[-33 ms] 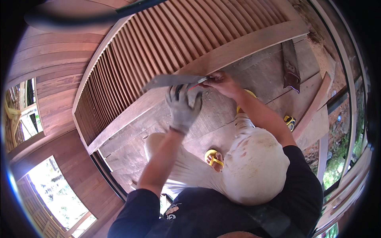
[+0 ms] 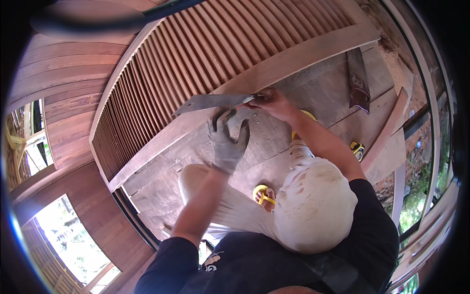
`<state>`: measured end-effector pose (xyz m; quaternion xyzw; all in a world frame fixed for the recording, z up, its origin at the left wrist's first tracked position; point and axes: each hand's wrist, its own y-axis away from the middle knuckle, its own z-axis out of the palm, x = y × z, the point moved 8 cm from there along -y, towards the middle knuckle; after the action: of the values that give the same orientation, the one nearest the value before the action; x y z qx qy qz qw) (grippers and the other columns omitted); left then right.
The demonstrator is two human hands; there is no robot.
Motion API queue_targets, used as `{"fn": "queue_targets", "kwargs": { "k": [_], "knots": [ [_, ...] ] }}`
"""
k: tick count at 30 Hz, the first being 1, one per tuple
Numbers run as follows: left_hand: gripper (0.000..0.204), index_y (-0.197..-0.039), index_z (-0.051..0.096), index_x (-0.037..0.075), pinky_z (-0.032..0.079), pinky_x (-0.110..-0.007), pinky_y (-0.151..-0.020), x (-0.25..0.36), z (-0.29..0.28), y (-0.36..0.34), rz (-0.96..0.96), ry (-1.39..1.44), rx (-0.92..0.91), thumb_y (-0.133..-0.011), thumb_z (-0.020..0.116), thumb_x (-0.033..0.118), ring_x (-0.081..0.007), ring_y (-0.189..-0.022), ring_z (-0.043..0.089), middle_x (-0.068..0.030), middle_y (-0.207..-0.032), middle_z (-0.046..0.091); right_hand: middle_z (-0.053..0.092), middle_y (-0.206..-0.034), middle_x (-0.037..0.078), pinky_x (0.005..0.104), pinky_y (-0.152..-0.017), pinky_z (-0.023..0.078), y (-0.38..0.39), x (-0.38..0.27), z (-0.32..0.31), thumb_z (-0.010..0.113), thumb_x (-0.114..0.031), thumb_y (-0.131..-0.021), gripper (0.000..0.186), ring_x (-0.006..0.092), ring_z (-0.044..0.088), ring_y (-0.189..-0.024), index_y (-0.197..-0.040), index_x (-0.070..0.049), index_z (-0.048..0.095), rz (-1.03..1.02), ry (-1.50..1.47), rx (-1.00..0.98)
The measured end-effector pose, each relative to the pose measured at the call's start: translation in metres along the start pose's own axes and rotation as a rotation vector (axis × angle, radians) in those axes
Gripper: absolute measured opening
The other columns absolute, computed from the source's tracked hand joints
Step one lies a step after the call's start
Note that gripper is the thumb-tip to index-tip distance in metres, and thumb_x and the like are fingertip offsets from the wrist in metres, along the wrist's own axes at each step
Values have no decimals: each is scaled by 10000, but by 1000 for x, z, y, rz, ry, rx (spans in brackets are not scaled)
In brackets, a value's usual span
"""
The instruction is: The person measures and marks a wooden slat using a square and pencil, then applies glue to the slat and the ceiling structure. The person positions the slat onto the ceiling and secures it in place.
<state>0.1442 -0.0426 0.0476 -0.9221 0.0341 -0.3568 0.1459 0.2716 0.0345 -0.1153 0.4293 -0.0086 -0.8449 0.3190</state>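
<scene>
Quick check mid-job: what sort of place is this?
Probably a carpentry site, perhaps a wooden building being fitted out: a big slatted panel before the person, and a saw and tape measure to the right.

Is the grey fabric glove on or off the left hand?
On: the grey fabric glove covers the left hand; the right hand is bare.
</scene>
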Motion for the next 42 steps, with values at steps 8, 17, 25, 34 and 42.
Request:
{"fn": "queue_targets", "kwargs": {
  "k": [8,17,25,34,42],
  "knots": [
    [410,-1297,569,109,457,-435,-1038,-80,94,25,-1157,1705,51,-1001,583,392,-257,-1163,612,-92,-1235,642,709,-1131,97,305,-938,502,-6,-9,-8,701,-37,-885,333,158,652,-1039,-1207,42,668,-161,256,11],
    [419,-1327,565,128,416,-446,-1125,-80,106,30,-1090,1840,110,-1001,589,390,-217,-1235,581,-73,-1297,633,725,-1103,100,316,-947,493,-14,9,-24,730,-89,-884,339,158,643,-1052,-1192,44,685,-80,252,53],
    [476,-1282,564,84,504,-447,-1056,-72,103,14,-1149,1757,175,-949,676,406,-284,-1161,621,-135,-1248,635,717,-1135,121,332,-974,488,-10,1,-20,739,-160,-899,359,183,639,-1099,-1190,41,682,-84,374,81],
    [450,-1297,537,56,518,-445,-1048,-68,99,-4,-998,1796,171,-957,672,318,-316,-1177,604,-155,-1259,611,711,-1165,137,331,-999,480,-14,-1,-16,728,-158,-904,372,203,634,-1142,-1216,34,664,-95,376,50],
    [459,-1274,538,50,509,-455,-1064,-66,95,-8,-928,1776,197,-931,704,307,-328,-1196,586,-171,-1272,591,696,-1189,123,331,-979,485,-14,-6,-13,706,-86,-901,361,192,632,-1112,-1236,32,644,-15,491,55]
  ]
}}
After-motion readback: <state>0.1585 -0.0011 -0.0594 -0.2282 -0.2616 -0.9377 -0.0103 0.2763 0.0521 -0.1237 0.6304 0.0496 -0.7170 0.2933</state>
